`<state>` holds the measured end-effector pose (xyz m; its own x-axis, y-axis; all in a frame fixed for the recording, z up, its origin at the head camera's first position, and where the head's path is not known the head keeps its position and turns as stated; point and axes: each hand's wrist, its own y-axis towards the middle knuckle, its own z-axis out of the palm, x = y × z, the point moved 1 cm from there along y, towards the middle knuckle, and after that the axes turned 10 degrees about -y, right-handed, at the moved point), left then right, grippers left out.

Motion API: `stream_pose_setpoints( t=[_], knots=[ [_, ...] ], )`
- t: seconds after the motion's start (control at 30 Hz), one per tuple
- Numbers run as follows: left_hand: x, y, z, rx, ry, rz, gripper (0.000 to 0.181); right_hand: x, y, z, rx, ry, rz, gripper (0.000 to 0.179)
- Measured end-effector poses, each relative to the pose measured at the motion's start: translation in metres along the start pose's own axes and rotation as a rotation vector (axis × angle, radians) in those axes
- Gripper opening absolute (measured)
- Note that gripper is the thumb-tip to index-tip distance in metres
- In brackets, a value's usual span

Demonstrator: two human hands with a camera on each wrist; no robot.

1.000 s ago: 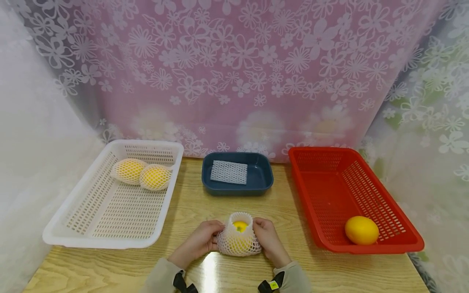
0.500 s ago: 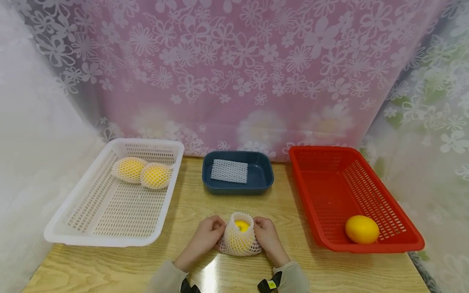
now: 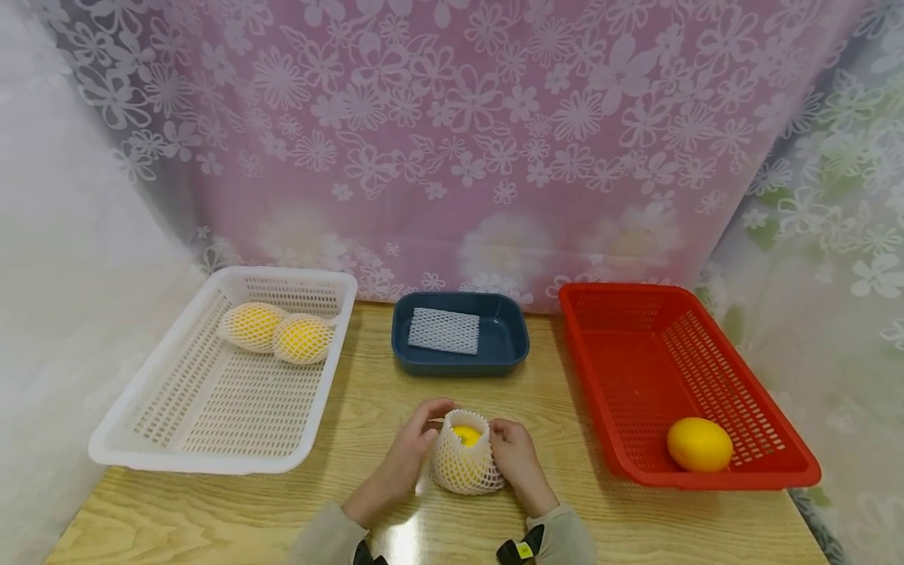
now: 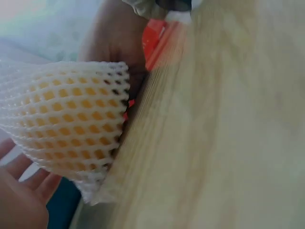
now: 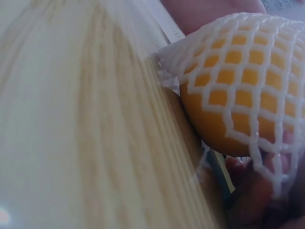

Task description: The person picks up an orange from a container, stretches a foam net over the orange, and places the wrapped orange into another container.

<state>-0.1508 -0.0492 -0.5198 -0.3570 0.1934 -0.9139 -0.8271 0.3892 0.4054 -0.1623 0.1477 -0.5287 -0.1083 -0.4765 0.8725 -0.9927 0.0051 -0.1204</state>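
Observation:
A yellow, orange-like fruit sits on the table inside a white foam fruit net. Its top shows through the net's open upper end. My left hand is at the net's left side, with fingers extended and spread in the left wrist view. On the opposite side, my right hand pinches the net's edge with curled fingers. In the right wrist view the net covers most of the fruit, leaving a bare orange patch low on its side.
A white basket at left holds two netted fruits. A blue tray at the back holds a flat foam net. To the right, a red basket contains one bare fruit.
My left hand has loosened from the net's lower left edge, moved slightly up and right, and straightened its fingers. The net's left side has drawn in closer to the fruit.

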Motion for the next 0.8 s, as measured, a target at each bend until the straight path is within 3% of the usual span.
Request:
stream_pose_setpoints(
  t=[0.1, 0.2, 0.43, 0.7, 0.8],
  knots=[
    [0.011, -0.002, 0.004, 0.104, -0.135, -0.052, 0.059, -0.001, 0.0, 0.0, -0.011, -0.037, -0.028, 0.019],
    [0.016, -0.003, 0.009, 0.165, -0.182, -0.06, 0.069, -0.003, 0.001, -0.001, -0.008, -0.065, -0.057, 0.018],
    [0.021, -0.006, 0.016, 0.116, -0.085, -0.191, 0.091, -0.006, 0.001, -0.004, -0.016, -0.219, -0.154, 0.021],
    [0.024, -0.01, 0.016, 0.096, 0.001, -0.185, 0.088, -0.004, -0.004, -0.003, -0.105, -0.555, -0.252, 0.014],
    [0.024, -0.01, 0.016, 0.105, 0.011, -0.183, 0.091, -0.004, -0.005, -0.004, -0.162, -0.631, -0.26, 0.013]
  ],
)
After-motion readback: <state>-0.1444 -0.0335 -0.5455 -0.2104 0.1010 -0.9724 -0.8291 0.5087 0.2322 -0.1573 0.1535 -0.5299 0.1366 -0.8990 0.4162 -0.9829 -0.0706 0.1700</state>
